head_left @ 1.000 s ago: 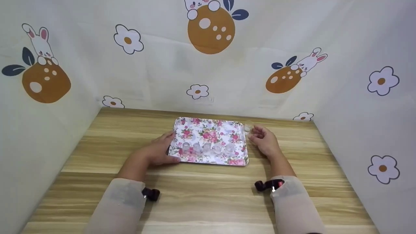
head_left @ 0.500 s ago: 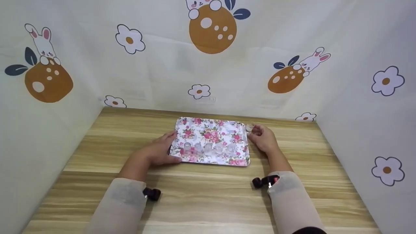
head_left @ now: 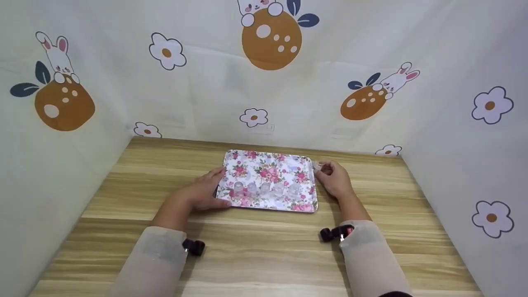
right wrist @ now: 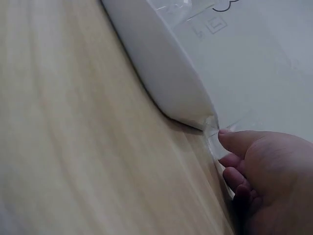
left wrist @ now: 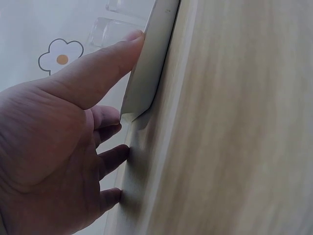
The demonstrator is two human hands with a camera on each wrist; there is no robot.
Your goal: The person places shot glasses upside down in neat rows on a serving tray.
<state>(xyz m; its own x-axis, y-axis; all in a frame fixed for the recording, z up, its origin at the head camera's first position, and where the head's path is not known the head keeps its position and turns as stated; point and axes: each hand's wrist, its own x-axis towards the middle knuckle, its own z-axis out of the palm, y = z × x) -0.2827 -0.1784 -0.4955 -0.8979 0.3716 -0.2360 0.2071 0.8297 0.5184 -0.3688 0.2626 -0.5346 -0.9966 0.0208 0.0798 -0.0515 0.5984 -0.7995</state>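
Observation:
A rectangular tray with a pink rose pattern lies on the wooden table. Several small clear cups stand on it in a row along its near part. My left hand rests at the tray's left end, thumb on the near rim and fingers spread along the left side. Just off the tray's right edge, my right hand pinches another small clear cup between thumb and fingers. That cup is mostly hidden in the head view; the right wrist view shows only a see-through piece near the thumb tip.
The wooden table runs up to a pale cloth backdrop printed with rabbits, oranges and flowers. This cloth encloses the table at the back and both sides. A dark wrist camera sits at each sleeve cuff.
The right hand's clear cup has tipped or lowered beside the tray's right edge and shows less than before. My left hand and the row of cups stay in place. The view has shifted slightly.

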